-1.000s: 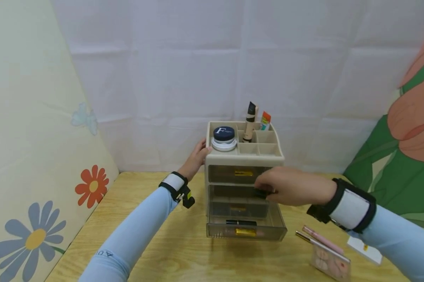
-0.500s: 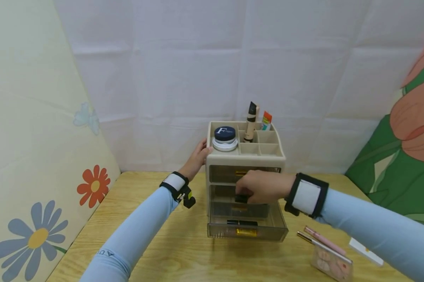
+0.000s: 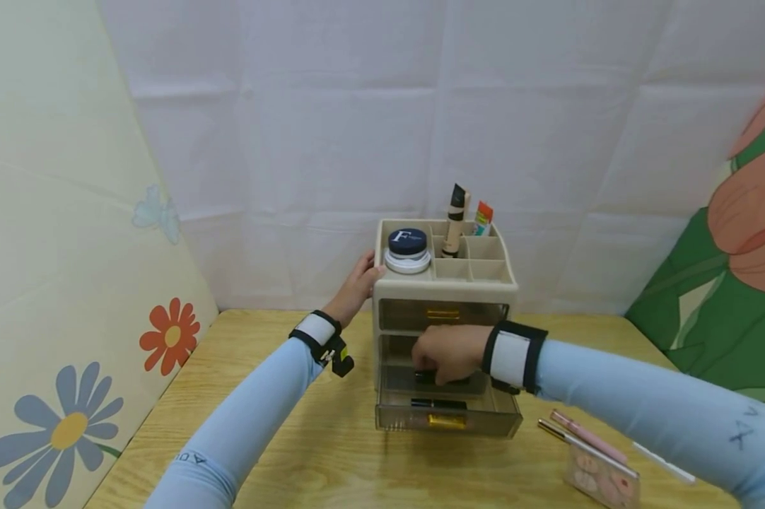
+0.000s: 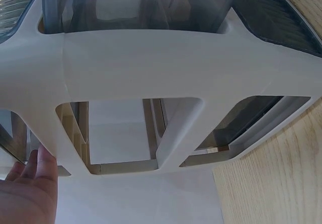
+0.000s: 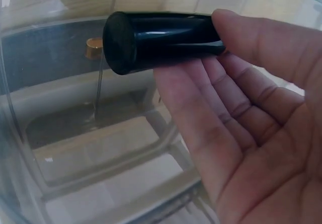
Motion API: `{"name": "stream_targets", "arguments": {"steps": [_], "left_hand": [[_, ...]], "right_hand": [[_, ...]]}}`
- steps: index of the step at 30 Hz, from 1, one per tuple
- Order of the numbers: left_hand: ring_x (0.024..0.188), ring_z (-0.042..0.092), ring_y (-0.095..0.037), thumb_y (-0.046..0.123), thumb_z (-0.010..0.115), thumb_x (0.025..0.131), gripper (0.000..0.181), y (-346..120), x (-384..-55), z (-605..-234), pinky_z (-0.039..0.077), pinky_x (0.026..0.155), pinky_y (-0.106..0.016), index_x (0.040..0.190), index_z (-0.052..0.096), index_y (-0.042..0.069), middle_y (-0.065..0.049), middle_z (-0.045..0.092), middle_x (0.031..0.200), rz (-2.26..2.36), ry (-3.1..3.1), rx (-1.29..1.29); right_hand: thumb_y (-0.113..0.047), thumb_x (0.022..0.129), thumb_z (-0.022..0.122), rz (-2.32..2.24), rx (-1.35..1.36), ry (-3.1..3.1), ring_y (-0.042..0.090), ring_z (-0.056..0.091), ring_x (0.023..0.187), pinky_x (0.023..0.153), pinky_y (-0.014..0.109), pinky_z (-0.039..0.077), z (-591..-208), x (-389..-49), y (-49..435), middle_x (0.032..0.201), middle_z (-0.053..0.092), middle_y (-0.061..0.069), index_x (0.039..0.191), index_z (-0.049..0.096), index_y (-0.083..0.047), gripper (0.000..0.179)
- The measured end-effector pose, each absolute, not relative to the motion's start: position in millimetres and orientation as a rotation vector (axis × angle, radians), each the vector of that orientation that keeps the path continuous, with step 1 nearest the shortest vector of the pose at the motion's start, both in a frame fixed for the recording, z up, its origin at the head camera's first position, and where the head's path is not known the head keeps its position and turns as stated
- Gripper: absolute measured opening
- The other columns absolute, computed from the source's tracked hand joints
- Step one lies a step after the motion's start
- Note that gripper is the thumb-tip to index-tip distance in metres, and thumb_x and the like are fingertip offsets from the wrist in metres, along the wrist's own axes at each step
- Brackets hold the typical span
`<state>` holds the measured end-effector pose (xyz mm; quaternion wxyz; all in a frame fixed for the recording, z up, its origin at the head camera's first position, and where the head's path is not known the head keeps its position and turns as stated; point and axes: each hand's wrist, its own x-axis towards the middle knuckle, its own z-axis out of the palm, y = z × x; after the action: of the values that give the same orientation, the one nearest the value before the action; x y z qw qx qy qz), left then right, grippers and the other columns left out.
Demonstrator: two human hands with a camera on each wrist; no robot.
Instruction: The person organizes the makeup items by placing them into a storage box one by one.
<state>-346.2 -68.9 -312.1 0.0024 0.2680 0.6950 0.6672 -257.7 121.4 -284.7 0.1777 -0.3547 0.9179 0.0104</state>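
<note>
A beige cosmetics organizer (image 3: 446,290) with smoky clear drawers stands on the table. One lower drawer (image 3: 401,418) is pulled out, with a black tube (image 3: 438,404) lying near its front. Over this drawer my right hand (image 3: 449,352) pinches a glossy black lipstick-like tube (image 5: 161,42) between thumb and fingers. It lies sideways in the grip, and its far end is covered by the fingers. My left hand (image 3: 355,286) rests on the organizer's left side, thumb at the top edge. In the left wrist view, its fingers (image 4: 46,166) touch the side frame, fairly straight.
On the organizer's top are a dark-lidded round jar (image 3: 407,242) on a white compact (image 3: 408,263), an upright beige tube (image 3: 454,223) and a small orange-topped tube (image 3: 483,218). To the right lie a pink pen (image 3: 586,437), a silver pen (image 3: 602,456), a palette (image 3: 602,481) and a white item (image 3: 665,464).
My right hand has moved left and down over the open drawer, carrying the black tube. My left hand stays on the organizer's side.
</note>
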Motion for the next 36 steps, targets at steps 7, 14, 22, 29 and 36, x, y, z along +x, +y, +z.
{"name": "stream_targets", "arguments": {"steps": [7, 14, 22, 29, 36], "left_hand": [[0.132, 0.037, -0.031, 0.03, 0.039, 0.098, 0.064, -69, -347, -313, 0.036, 0.103, -0.051, 0.154, 0.017, 0.009, -0.016, 0.028, 0.153, 2.087, 2.185, 0.843], [0.132, 0.037, -0.032, 0.03, 0.039, 0.098, 0.065, -70, -347, -313, 0.036, 0.102, -0.051, 0.155, 0.016, 0.008, -0.017, 0.027, 0.153, 2.088, 2.194, 0.827], [0.131, 0.038, -0.032, 0.03, 0.039, 0.097, 0.066, -69, -346, -312, 0.037, 0.102, -0.051, 0.155, 0.016, 0.008, -0.017, 0.028, 0.153, 2.086, 2.19, 0.847], [0.131, 0.038, -0.032, 0.029, 0.039, 0.098, 0.064, -68, -345, -311, 0.037, 0.102, -0.051, 0.154, 0.017, 0.008, -0.018, 0.028, 0.153, 2.083, 2.198, 0.844], [0.131, 0.038, -0.032, 0.03, 0.04, 0.097, 0.065, -68, -347, -313, 0.036, 0.103, -0.051, 0.154, 0.018, 0.008, -0.018, 0.029, 0.153, 2.101, 2.19, 0.822]], "right_hand": [[-0.001, 0.076, 0.078, 0.064, -1.03, 2.59, 0.013, 0.056, 0.081, 0.075, 0.03, 0.049, -292, -261, 116, 0.084, 0.059, -0.006, 0.098, 0.07, -0.011, 0.026], [-0.001, 0.075, 0.078, 0.071, -1.076, 2.563, 0.013, 0.058, 0.081, 0.074, 0.029, 0.05, -299, -263, 114, 0.086, 0.062, -0.003, 0.101, 0.069, -0.008, 0.028], [-0.006, 0.074, 0.081, 0.064, -1.083, 2.572, 0.009, 0.056, 0.076, 0.071, 0.026, 0.049, -308, -265, 116, 0.082, 0.06, -0.007, 0.099, 0.069, -0.011, 0.028], [-0.006, 0.074, 0.082, 0.034, -1.111, 2.557, 0.008, 0.055, 0.074, 0.068, 0.026, 0.049, -307, -265, 118, 0.081, 0.059, -0.006, 0.096, 0.068, -0.009, 0.026], [-0.006, 0.074, 0.081, 0.033, -1.094, 2.561, 0.007, 0.054, 0.071, 0.067, 0.026, 0.048, -307, -262, 119, 0.079, 0.058, -0.007, 0.094, 0.068, -0.012, 0.025]]}}
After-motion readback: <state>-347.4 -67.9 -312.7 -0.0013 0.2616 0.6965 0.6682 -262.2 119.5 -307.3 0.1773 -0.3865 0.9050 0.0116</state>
